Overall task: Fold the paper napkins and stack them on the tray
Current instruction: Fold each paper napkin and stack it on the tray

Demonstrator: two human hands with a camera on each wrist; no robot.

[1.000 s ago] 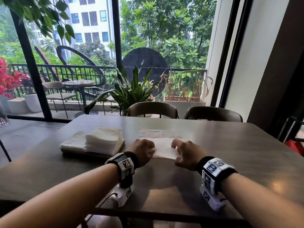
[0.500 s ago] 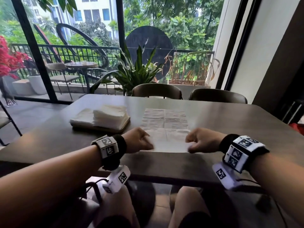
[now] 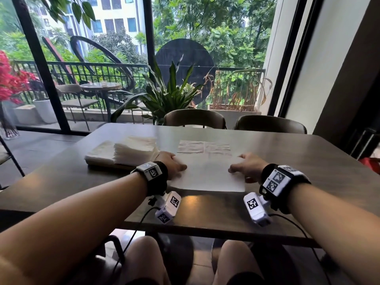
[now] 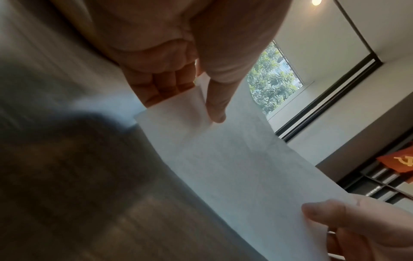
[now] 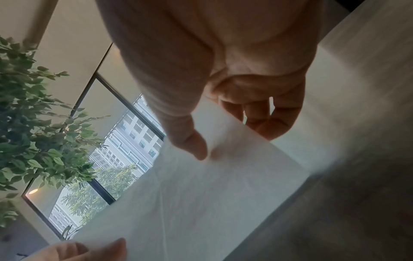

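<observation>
A: Where's the napkin (image 3: 207, 177)?
B: Mid-bench (image 3: 308, 165), its near edge lifted. Left hand (image 3: 171, 164) pinches one side, right hand (image 3: 247, 166) the other, each grip grasping it.
A: Room?
B: Tray (image 3: 107, 164) with stack (image 3: 133, 150) left; bare bench right.

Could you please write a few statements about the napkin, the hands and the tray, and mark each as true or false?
1. Both hands hold the same napkin. True: the left hand pinches its left edge, the right hand its right edge.
2. A stack of napkins lies on the tray. True.
3. The tray is to the right of the hands. False: it is to their left.
4. The napkin lies flat on the table. False: the wrist views show its near part lifted.
5. The left hand rests on the stack. False: it grips the napkin.
</observation>
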